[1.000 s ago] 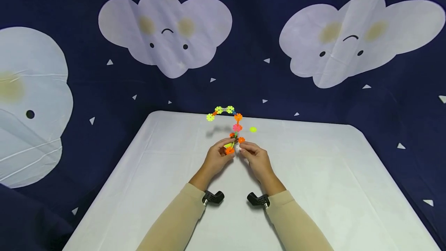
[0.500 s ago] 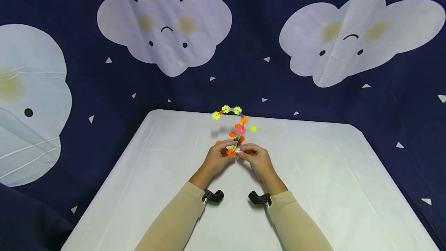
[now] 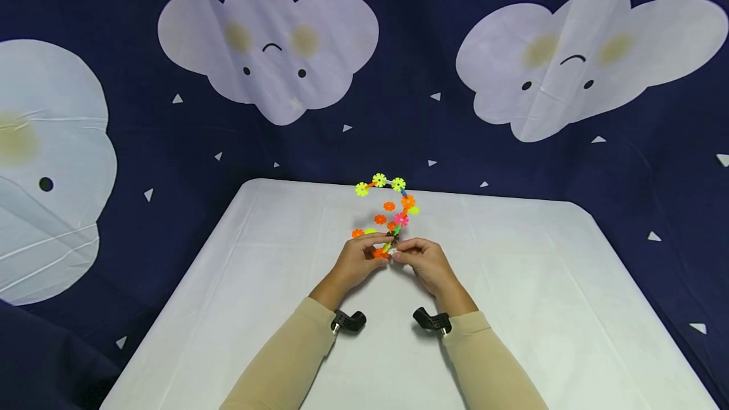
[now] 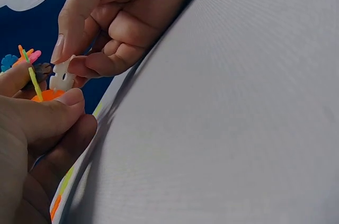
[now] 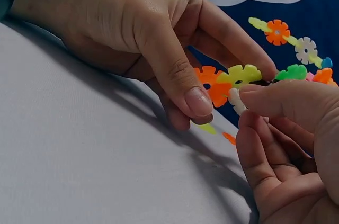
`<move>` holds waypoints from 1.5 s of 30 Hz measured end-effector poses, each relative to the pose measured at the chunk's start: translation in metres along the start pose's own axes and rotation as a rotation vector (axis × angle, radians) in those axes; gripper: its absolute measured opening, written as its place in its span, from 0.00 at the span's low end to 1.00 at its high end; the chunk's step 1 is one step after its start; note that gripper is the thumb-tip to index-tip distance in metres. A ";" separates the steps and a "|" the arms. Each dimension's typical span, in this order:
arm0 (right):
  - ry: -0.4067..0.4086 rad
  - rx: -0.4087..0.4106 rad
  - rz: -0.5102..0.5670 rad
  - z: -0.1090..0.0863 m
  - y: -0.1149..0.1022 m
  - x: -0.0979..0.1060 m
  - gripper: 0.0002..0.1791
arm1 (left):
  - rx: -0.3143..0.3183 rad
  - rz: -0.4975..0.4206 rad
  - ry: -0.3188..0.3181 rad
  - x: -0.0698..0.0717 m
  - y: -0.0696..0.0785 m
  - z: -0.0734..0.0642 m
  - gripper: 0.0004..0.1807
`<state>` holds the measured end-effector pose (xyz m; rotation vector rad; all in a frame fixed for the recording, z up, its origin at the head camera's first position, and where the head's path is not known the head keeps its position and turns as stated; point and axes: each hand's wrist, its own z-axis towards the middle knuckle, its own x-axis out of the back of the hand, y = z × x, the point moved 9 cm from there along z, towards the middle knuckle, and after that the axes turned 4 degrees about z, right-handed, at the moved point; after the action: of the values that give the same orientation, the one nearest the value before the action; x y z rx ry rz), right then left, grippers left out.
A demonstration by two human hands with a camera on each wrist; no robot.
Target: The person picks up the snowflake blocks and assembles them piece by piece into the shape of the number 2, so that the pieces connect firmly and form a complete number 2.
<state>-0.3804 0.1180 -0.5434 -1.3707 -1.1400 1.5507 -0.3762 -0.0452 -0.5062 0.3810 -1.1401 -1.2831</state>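
Observation:
A curved chain of interlocking snowflake discs rises from my hands in the head view, with a yellow disc (image 3: 361, 189) at its far end and a pink disc (image 3: 401, 219) lower down. My left hand (image 3: 355, 259) pinches the orange disc (image 5: 213, 83) at the near end, between thumb and fingers. Slotted into that one is a yellow-green disc (image 5: 243, 74). My right hand (image 3: 427, 262) pinches a white disc (image 4: 62, 77) between thumb and fingertips, right at the orange disc's edge. Fingers partly hide both discs.
Several loose discs lie on the white table (image 3: 512, 309) beyond my hands, among them an orange disc (image 3: 380, 219) and a yellow disc (image 3: 414, 210). A dark blue cloth (image 3: 410, 68) with cloud prints hangs behind the table's far edge.
The chain has swung to the right and slightly nearer, uncovering loose orange discs behind it. My right hand has shifted a little right and nearer, still holding the white disc.

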 end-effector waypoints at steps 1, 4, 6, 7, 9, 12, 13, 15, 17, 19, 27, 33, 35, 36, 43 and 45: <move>-0.001 -0.002 -0.002 0.000 0.000 0.000 0.08 | -0.006 0.001 0.002 0.000 0.000 0.000 0.27; 0.001 -0.010 -0.007 -0.001 -0.001 0.000 0.08 | -0.020 0.008 0.013 0.000 0.001 0.000 0.28; 0.003 -0.018 -0.004 -0.001 0.000 0.000 0.08 | -0.021 0.014 0.021 0.001 0.000 0.000 0.28; 0.002 -0.020 0.000 -0.001 0.000 0.000 0.08 | -0.021 0.014 0.023 0.001 0.000 0.000 0.28; -0.007 -0.022 0.006 -0.001 0.001 -0.002 0.08 | -0.023 0.008 0.023 0.000 0.000 0.000 0.28; -0.025 -0.019 0.002 -0.001 0.001 -0.003 0.09 | -0.023 -0.002 0.010 -0.001 0.000 0.000 0.27; -0.032 -0.015 -0.001 -0.001 0.001 -0.004 0.09 | -0.023 -0.004 0.004 -0.001 0.001 0.000 0.27; -0.043 -0.011 -0.004 -0.002 0.001 -0.005 0.09 | -0.019 0.005 -0.005 -0.002 0.001 0.000 0.27; -0.048 -0.011 -0.006 -0.002 0.000 -0.005 0.09 | -0.017 0.018 -0.012 -0.002 0.001 -0.001 0.27; -0.055 -0.017 -0.007 -0.002 0.000 -0.006 0.09 | -0.021 0.028 -0.015 -0.002 0.001 -0.001 0.27; -0.054 -0.019 -0.132 0.000 0.002 -0.006 0.09 | -0.041 0.058 -0.021 0.000 0.001 -0.002 0.27; -0.012 0.020 -0.218 -0.004 0.002 -0.007 0.10 | -0.007 0.057 -0.002 0.001 0.000 -0.004 0.27; -0.015 0.040 -0.191 -0.005 0.001 -0.007 0.12 | 0.001 0.051 0.012 0.001 0.001 -0.004 0.27; -0.024 0.049 -0.170 -0.006 0.000 -0.007 0.14 | 0.003 0.048 0.020 0.002 0.002 -0.004 0.28; -0.023 0.113 -0.140 -0.005 -0.013 0.000 0.19 | 0.049 -0.001 0.072 0.005 0.001 0.000 0.28; 0.054 0.134 -0.270 0.000 -0.018 0.008 0.17 | 0.067 -0.014 0.083 0.007 -0.002 0.001 0.28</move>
<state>-0.3821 0.1309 -0.5286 -1.1141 -1.1166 1.3618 -0.3790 -0.0513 -0.5043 0.4890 -1.1138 -1.2321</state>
